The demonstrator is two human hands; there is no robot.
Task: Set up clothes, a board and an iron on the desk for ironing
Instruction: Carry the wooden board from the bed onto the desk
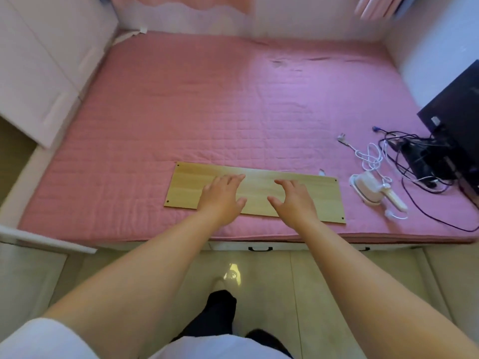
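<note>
Board, a light wood panel, lies flat near front edge of pink quilted bed; looks like the placing/settling step, w/ left hand and right hand side by side over its middle, palms down, fingers spread and straight, gripping nothing; can't tell if they press or just hover. Iron w/ its white cord sits on bed just right of board, apart from it, beside black cables and a dark monitor. No clothes visible, so next prob. fetch garment and lay it on board; both arms reach straight fwd from body.
</note>
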